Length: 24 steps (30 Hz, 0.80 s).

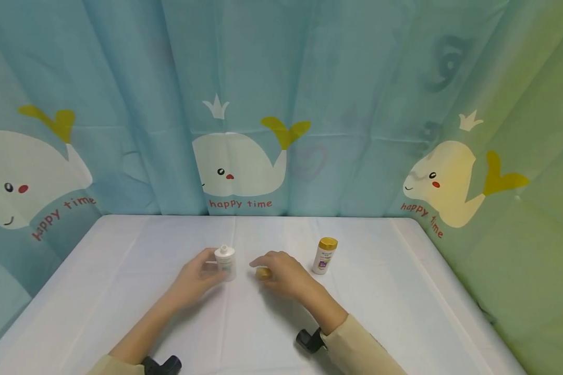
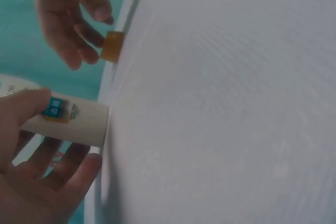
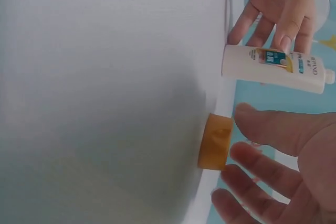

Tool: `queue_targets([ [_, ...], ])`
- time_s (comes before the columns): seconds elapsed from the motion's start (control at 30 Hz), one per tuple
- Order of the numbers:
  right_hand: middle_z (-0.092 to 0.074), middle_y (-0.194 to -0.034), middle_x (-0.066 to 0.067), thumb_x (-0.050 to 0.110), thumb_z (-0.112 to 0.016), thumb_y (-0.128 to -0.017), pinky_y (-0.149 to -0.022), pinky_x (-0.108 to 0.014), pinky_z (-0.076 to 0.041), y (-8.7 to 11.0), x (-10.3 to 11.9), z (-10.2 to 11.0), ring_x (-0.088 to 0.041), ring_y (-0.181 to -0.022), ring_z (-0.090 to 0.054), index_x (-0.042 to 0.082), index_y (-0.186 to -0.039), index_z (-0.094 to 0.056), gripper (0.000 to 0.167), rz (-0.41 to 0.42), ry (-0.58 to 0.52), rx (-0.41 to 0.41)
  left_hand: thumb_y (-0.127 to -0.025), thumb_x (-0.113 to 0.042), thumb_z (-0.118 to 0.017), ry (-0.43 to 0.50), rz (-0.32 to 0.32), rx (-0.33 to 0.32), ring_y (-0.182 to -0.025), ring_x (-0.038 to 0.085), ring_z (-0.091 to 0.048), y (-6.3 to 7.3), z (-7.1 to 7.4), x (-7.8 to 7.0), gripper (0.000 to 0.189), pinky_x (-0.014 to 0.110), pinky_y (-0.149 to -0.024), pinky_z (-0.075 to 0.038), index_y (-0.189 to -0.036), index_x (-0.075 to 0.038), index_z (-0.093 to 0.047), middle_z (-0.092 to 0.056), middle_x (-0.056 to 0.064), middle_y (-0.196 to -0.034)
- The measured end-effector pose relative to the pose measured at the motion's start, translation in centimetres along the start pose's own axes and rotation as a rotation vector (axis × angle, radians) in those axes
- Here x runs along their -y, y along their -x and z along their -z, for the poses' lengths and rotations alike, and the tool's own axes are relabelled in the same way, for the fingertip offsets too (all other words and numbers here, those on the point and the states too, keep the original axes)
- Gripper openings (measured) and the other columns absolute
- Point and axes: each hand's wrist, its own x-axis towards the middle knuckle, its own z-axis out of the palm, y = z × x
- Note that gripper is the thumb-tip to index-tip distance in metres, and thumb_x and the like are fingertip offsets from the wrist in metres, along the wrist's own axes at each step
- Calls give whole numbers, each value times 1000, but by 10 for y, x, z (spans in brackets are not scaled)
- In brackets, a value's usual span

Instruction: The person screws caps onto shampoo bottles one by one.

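Note:
My left hand [image 1: 196, 281] holds a white bottle [image 1: 227, 264] upright on the table, thumb on the near side and fingers behind. The bottle has no cap on, and its small nozzle shows at the top. A label with a teal patch faces the wrist cameras. Just right of it lies a gold cap [image 3: 215, 141], resting on the white cloth. Over the cap hovers my right hand [image 1: 283, 273], its thumb and fingers spread apart and loosely bent. In the right wrist view, the fingertips are close beside the cap without gripping it.
A second white bottle [image 1: 323, 258] with a gold cap on stands to the right of my right hand. White cloth covers the table [image 1: 169, 234]. Behind it hangs a blue curtain [image 1: 347, 104] printed with whales, with a greenish part at the right.

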Motion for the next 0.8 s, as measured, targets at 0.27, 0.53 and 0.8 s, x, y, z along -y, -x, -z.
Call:
queue_targets([
  [0.27,-70,-115,1,12,-76,-87,-97,-35,-51,-4,-1,-2,-17,-108,-64,18,-122,-70,36,-17,44,43,-92,-18,-72,-16,-12,-11,-117,38,-62,-4,-4,1,45,48,-93,-55,-132,-10,-53,-61,16,-129],
  [0.53,-69,-95,6,15,-73,-90,-83,-34,-54,-7,-1,-2,-15,-91,-64,21,-103,-74,15,-29,89,23,-90,-13,-72,-25,-43,-27,-113,36,-63,-9,-8,-1,40,53,-95,-52,-128,-11,-56,-64,14,-123],
  [0.8,-72,-105,3,7,-69,-93,-84,-32,-55,-1,2,19,-14,-95,-67,16,-113,-72,22,56,-31,-78,-92,-14,-71,-45,-18,-15,-109,32,-65,-3,-12,-10,35,47,-90,-55,-125,-12,-58,-66,12,-117],
])
